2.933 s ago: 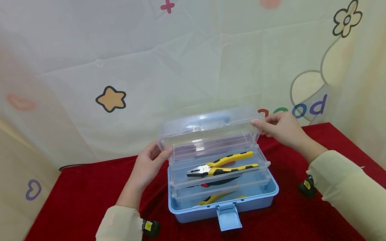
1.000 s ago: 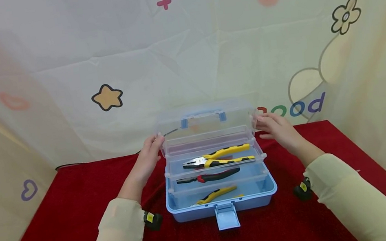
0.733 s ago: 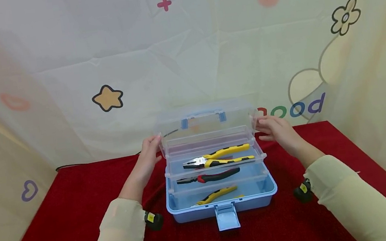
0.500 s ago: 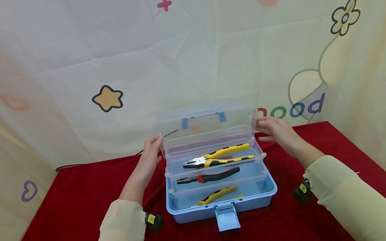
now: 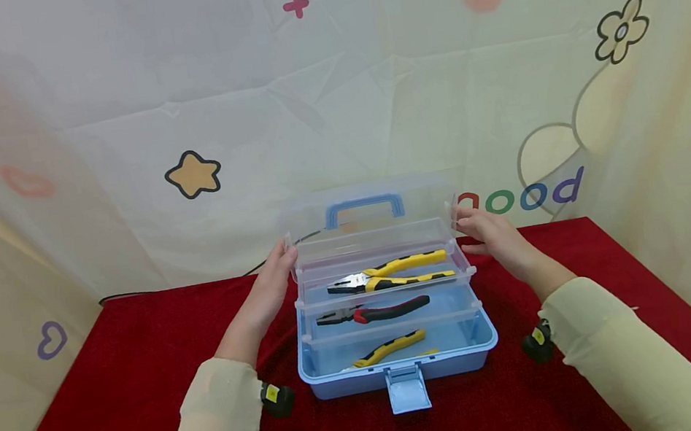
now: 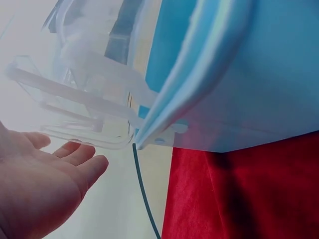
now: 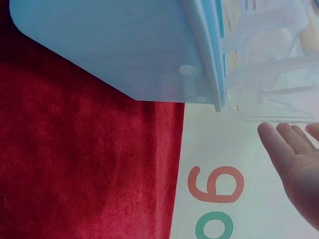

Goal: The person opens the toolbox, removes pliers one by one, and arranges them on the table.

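Note:
A light blue toolbox (image 5: 459, 363) stands with its clear lid (image 5: 305, 214) tipped back and its see-through trays raised in steps. Yellow-and-black pliers (image 5: 408, 262) lie in the upper tray, and red-and-black pliers (image 5: 395, 310) lie below them. Down in the base shows a yellow-and-black handle (image 5: 391, 347); the rest of that tool is hidden. My left hand (image 5: 268, 289) is at the lid's left side, its fingers loosely extended by the clear edge in the left wrist view. At the right side, my right hand (image 5: 500, 241) has its fingertips close to the lid's edge.
The blue latch (image 5: 408, 392) hangs down at the toolbox front. A blue carrying handle (image 5: 362, 203) shows on the lid. Red cloth (image 5: 112, 395) covers the table, a printed curtain (image 5: 223, 100) hangs behind it, and a dark cable (image 5: 127, 295) runs along the back edge.
The lid has swung back from partly raised to fully tipped, and the trays have spread so the red-and-black pliers show. Lately the hands have shifted only slightly beside the lid.

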`<state>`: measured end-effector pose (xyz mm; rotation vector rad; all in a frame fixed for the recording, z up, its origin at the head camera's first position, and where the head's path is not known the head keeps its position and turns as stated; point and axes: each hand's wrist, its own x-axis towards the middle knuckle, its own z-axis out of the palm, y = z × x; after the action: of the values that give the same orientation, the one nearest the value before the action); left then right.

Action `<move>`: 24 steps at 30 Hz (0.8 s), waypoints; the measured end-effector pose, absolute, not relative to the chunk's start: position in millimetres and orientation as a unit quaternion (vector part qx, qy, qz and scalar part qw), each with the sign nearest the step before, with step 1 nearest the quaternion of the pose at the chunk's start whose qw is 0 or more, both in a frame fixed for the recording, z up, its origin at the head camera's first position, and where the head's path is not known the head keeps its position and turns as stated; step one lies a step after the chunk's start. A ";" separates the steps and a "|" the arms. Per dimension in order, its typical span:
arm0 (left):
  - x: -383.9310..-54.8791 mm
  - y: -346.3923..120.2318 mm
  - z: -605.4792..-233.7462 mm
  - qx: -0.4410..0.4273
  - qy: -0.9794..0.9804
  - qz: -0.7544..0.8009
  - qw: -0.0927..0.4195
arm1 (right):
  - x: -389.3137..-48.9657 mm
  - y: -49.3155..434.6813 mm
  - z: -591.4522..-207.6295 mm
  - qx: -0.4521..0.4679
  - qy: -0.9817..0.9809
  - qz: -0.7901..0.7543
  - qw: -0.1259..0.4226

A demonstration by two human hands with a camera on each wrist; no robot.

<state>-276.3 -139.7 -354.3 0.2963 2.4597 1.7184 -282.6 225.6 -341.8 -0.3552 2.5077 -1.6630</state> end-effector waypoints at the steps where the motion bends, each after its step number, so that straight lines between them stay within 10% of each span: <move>1: -276.7 -139.6 -354.4 0.097 0.814 0.568 0.065 | -282.9 225.3 -342.1 -0.118 0.827 -0.546 0.056; 24: -275.2 -143.2 -365.1 0.091 0.793 0.598 0.076 | -284.9 222.9 -350.7 -0.118 0.821 -0.554 0.064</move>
<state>-275.2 -143.2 -365.1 0.2738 2.3767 1.7913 -284.9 222.9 -350.7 -0.3568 2.4810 -1.6743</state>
